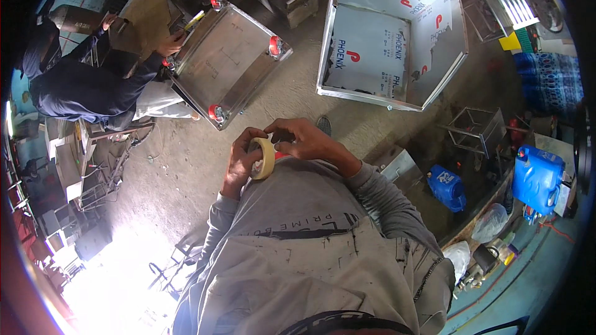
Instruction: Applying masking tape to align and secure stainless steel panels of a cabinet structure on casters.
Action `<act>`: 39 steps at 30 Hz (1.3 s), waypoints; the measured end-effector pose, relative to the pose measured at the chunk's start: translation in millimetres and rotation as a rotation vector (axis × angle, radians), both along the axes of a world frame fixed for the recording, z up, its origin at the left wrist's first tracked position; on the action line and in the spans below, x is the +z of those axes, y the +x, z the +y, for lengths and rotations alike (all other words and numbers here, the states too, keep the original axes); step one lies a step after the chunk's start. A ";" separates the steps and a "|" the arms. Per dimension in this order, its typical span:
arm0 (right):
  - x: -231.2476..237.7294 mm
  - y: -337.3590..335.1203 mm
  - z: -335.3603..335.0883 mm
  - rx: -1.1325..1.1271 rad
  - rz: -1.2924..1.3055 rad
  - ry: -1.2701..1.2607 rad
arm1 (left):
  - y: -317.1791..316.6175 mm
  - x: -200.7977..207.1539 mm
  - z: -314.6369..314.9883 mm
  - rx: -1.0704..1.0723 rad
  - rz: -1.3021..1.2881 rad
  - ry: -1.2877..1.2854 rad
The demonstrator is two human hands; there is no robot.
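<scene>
A pale yellow roll of masking tape (268, 160) is held upright in front of my waist. My left hand (237, 158) grips it, with fingers through and around its ring. Close beside the roll, my right hand (305, 139) is closed, its fingers curled and their tips drawn together by the tape's edge. Whatever those tips pinch is too small to make out. The fingertips of both hands nearly meet above the roll.
Ahead lies a metal frame with red casters (226, 56); a co-worker in dark clothes (93, 90) crouches beside it holding cardboard (146, 18). A large film-covered sheet-metal box (366, 43) stands ahead right. Blue jerrycans (539, 177) and a small metal frame (475, 130) are at right.
</scene>
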State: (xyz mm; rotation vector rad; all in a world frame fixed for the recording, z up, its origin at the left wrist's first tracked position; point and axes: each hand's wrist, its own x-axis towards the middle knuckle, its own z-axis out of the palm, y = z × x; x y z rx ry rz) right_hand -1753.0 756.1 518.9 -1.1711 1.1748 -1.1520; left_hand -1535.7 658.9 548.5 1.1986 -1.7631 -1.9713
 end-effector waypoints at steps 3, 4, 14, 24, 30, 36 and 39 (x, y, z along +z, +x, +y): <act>2.1 -1.0 -0.6 -0.004 0.006 -0.006 | 2.4 -3.2 -2.8 0.000 0.014 0.017; 2.0 -1.4 -1.0 -0.004 0.006 -0.006 | 3.2 -4.5 -3.8 0.003 0.030 0.027; 4.0 -4.2 0.0 0.000 0.035 -0.004 | -0.6 -2.2 -3.2 0.003 0.012 0.019; 2.7 -5.9 -0.9 0.000 0.053 -0.001 | 2.0 -9.2 -8.4 -0.014 0.072 0.040; -1.4 -3.8 -0.7 -0.012 0.060 -0.028 | 1.9 -8.1 -8.7 -0.016 0.072 0.047; 3.4 -6.1 0.0 0.034 0.084 0.036 | 3.0 -10.7 -8.2 -0.001 0.060 0.051; 2.5 -6.8 0.6 0.042 0.082 0.047 | 2.3 -9.3 -7.0 -0.006 0.048 0.050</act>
